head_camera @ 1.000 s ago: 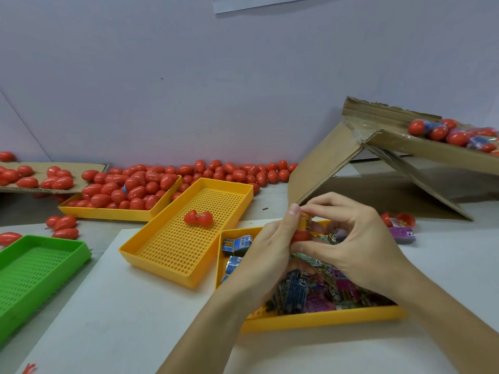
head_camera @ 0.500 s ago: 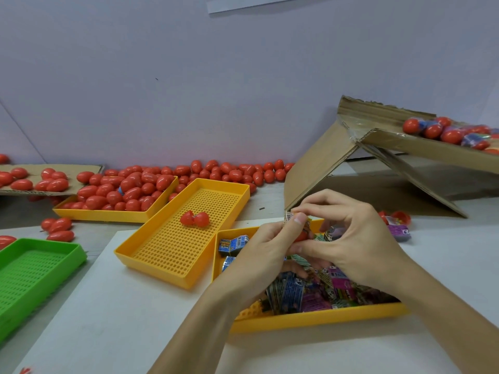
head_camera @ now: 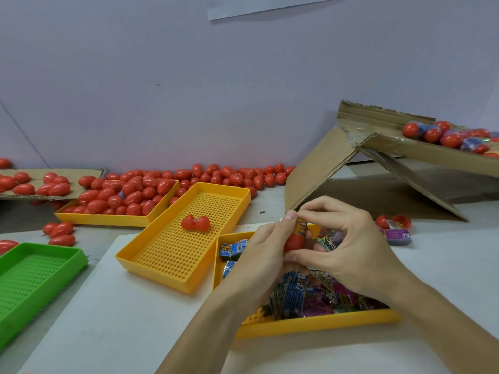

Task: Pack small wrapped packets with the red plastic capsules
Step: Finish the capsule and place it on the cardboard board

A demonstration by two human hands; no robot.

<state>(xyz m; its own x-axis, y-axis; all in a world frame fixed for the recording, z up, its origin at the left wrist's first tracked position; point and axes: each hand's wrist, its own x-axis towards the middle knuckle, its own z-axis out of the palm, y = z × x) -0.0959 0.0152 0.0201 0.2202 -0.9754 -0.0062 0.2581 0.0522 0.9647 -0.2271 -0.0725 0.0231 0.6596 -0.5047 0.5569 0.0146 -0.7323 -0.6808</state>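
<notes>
Since a moment ago the small yellow wrapped packet (head_camera: 303, 228) sits deeper in the red plastic capsule half (head_camera: 294, 242) — only its printed top shows above the red rim now, where before it stood taller between my fingertips. My reading is that the stuffing step is nearly finished and closing the capsule comes next.

My left hand (head_camera: 266, 253) curls round the capsule half from the left, thumb raised against the packet's upper edge. My right hand (head_camera: 348, 247) arches over from the right, fingers bent, index and thumb pinching the packet and capsule from that side. Both hands hover just above the yellow plastic tray of colourful wrapped packets (head_camera: 318, 323) at the near edge of the desk (head_camera: 113, 319).

Beside it — to the left — an opened red capsule (head_camera: 195, 223) lies in the perforated yellow tray (head_camera: 172, 265), still unfilled. Further back, a yellow tray heaped with closed red capsules (head_camera: 121, 197) rests by the wall.
</notes>
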